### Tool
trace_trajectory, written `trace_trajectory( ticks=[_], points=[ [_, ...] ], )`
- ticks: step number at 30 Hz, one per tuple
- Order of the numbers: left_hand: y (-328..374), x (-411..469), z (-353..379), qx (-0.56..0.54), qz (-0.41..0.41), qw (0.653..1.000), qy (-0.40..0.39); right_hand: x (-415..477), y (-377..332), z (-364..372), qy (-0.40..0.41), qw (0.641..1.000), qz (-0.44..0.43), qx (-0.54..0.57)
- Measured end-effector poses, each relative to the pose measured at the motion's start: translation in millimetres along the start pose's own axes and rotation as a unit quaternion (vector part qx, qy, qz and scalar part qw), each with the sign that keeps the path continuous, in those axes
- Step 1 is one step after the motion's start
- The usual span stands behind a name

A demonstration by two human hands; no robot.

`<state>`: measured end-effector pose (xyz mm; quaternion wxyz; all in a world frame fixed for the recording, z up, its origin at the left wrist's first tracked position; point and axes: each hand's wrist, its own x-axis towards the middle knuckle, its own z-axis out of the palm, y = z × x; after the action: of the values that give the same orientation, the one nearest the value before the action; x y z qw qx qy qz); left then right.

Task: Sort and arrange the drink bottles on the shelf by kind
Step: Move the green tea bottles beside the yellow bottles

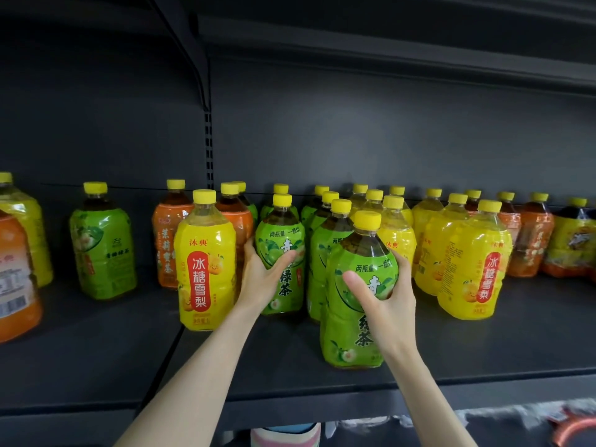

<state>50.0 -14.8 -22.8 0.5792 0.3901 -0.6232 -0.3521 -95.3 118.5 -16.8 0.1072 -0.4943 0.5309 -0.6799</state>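
My left hand [263, 277] grips a green tea bottle [283, 269] standing mid-shelf at the front of a green row. My right hand [385, 296] grips another green tea bottle [353, 324] near the shelf's front edge, thumb across its label. A yellow pear-drink bottle [204, 262] stands just left of my left hand. Orange-labelled bottles [167, 246] stand behind it. Several yellow bottles [472, 262] cluster to the right of the green row.
The dark shelf [96, 350] also holds a lone green bottle [103, 246] at the left, orange and yellow bottles [16, 269] at the far left edge, and orange and dark bottles [532, 240] at the far right. An upper shelf [387, 37] hangs overhead.
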Motion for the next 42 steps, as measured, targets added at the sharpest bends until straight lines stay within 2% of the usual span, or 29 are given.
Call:
trace_trajectory(
  ticks=[9, 25, 38, 42],
  points=[
    [-9, 11, 10, 0.013, 0.017, 1.0, -0.005, -1, -1, 1, 0.008, 1.0, -0.008, 0.007],
    [-24, 27, 23, 0.047, 0.037, 0.996, 0.067, -1, -3, 5, 0.026, 1.0, -0.011, 0.005],
    [-31, 39, 20, 0.057, -0.027, 0.997, 0.055, 0, 6, 5, 0.021, 1.0, -0.014, -0.009],
    [-15, 34, 19, 0.051, -0.008, 0.995, 0.08, 0, 6, 4, 0.021, 1.0, -0.011, -0.013]
  ],
)
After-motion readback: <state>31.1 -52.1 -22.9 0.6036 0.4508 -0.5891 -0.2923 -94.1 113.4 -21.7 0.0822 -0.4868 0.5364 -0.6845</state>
